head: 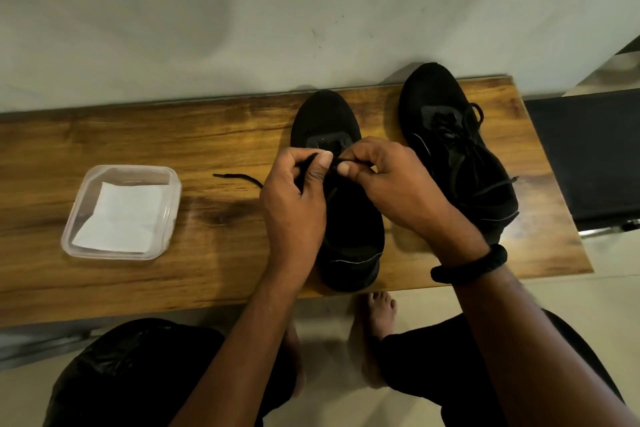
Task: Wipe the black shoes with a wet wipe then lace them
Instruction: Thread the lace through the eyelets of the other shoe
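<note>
I see my left hand (294, 198) and right hand (391, 180) pinching the lace (239, 178) over the left shoe (325, 118), probably near its eyelets.

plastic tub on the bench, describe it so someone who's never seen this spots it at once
Start at the wooden bench against the pale wall. Look towards its left end, away from the two black shoes. The tub is the only clear, square thing there, with a white wipe inside.

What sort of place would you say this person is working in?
Probably indoors in a home, though I cannot be sure: a low wooden bench stands against a plain scuffed wall, the floor is pale and smooth, and the person's foot is bare.
</note>
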